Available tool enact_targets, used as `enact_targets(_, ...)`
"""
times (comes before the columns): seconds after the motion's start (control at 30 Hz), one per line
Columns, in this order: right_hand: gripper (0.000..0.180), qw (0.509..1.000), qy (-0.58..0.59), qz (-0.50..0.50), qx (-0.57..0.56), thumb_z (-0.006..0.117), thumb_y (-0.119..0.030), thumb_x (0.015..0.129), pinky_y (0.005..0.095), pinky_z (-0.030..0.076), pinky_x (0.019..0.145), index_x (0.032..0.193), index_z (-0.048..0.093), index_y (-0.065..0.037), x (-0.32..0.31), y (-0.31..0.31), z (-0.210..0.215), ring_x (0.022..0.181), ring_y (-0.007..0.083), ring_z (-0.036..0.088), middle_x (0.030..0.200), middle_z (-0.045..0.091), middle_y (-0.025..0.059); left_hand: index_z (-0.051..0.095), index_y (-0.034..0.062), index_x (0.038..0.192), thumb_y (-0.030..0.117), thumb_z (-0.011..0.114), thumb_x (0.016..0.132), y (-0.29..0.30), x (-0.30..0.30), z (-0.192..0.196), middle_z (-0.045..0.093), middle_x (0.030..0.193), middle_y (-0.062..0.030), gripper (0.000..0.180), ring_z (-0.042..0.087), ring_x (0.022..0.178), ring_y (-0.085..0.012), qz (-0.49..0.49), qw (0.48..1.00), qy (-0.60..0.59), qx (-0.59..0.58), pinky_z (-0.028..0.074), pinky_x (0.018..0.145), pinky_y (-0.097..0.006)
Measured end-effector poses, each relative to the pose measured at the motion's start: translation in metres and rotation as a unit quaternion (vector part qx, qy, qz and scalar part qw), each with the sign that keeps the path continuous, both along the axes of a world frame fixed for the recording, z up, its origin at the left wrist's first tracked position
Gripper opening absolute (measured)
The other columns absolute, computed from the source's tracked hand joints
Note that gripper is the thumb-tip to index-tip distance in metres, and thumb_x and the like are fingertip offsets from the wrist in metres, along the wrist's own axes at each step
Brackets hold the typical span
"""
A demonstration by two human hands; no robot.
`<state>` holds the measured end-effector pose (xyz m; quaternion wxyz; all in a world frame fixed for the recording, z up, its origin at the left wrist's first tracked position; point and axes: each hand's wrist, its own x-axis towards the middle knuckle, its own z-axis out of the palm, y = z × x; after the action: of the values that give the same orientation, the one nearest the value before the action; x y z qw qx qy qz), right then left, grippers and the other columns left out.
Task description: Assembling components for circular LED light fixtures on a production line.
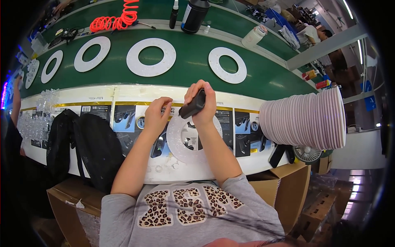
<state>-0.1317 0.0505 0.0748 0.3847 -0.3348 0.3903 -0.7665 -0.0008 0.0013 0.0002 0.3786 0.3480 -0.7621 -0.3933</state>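
My right hand (201, 101) is wrapped round a black hand-held tool (193, 105), whose narrow tip points down and left; its exact kind is not clear. Beneath it a white speckled ring (180, 151) lies flat at the near edge of the bench, partly covered by my right forearm. My left hand (158, 113) hovers over the ring's upper left side, near the tool's tip. Its fingers are loosely bent with the thumb apart, and I make out nothing in them.
More white rings (132, 61) lie along the green surface (191, 55) beyond. A tall stack of rings (302, 117) leans at the right. At left are a black bag (92, 144) and clear plastic parts (39, 123). Bottles (195, 16) and an orange coiled hose (119, 20) sit farther back.
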Motion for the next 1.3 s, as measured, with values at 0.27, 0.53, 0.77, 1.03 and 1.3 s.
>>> enact_targets(0.27,0.042,1.000,0.012,0.005,-0.018,0.033,-0.035,0.094,0.0246,0.034,0.049,0.064,0.040,-0.006,0.000,-0.007,-0.013,0.047,0.0131,0.040,0.051,0.042,0.0060,0.060,0.0038,0.096,0.011,0.057,0.086,-0.001,0.000,-0.001,0.064,0.088,-0.0116,0.013,0.062,0.079,-0.0252,0.001,1.000,0.002,-0.001,0.049,0.071,-0.034)
enact_targets(0.53,0.043,0.999,-0.013,-0.002,-0.034,0.032,-0.033,0.094,0.0231,0.033,0.044,0.063,0.041,-0.005,0.001,-0.010,-0.016,0.043,0.0115,0.040,0.049,0.044,0.0062,0.060,0.0040,0.097,0.011,0.057,0.086,-0.001,0.000,-0.002,0.064,0.088,-0.0113,0.013,0.063,0.078,-0.0248,0.003,1.000,0.000,-0.007,0.049,0.071,-0.033)
enact_targets(0.77,0.042,1.000,-0.002,-0.005,-0.019,0.032,-0.034,0.093,0.0250,0.035,0.049,0.064,0.040,-0.006,0.002,-0.008,-0.010,0.047,0.0133,0.040,0.051,0.042,0.0060,0.060,0.0038,0.097,0.010,0.057,0.085,-0.001,0.000,-0.002,0.064,0.088,-0.0114,0.013,0.063,0.079,-0.0254,0.002,1.000,0.000,-0.007,0.049,0.071,-0.034)
enact_targets(1.03,0.040,0.998,0.003,-0.062,-0.009,0.033,-0.034,0.093,0.0264,0.037,0.052,0.064,0.040,-0.007,-0.010,-0.008,-0.002,0.051,0.0142,0.042,0.053,0.043,0.0067,0.061,0.0025,0.098,0.010,0.055,0.087,-0.001,0.001,0.000,0.063,0.089,-0.0116,0.014,0.061,0.078,-0.0229,-0.002,1.000,-0.012,0.001,0.048,0.071,-0.031)
enact_targets(1.3,0.040,0.999,0.010,-0.047,-0.013,0.032,-0.034,0.093,0.0247,0.034,0.049,0.063,0.039,-0.007,-0.014,-0.010,-0.010,0.047,0.0126,0.038,0.051,0.040,0.0048,0.060,0.0034,0.097,0.011,0.056,0.087,-0.001,-0.001,0.000,0.063,0.088,-0.0115,0.013,0.061,0.078,-0.0246,-0.001,1.000,-0.008,0.000,0.048,0.070,-0.033)
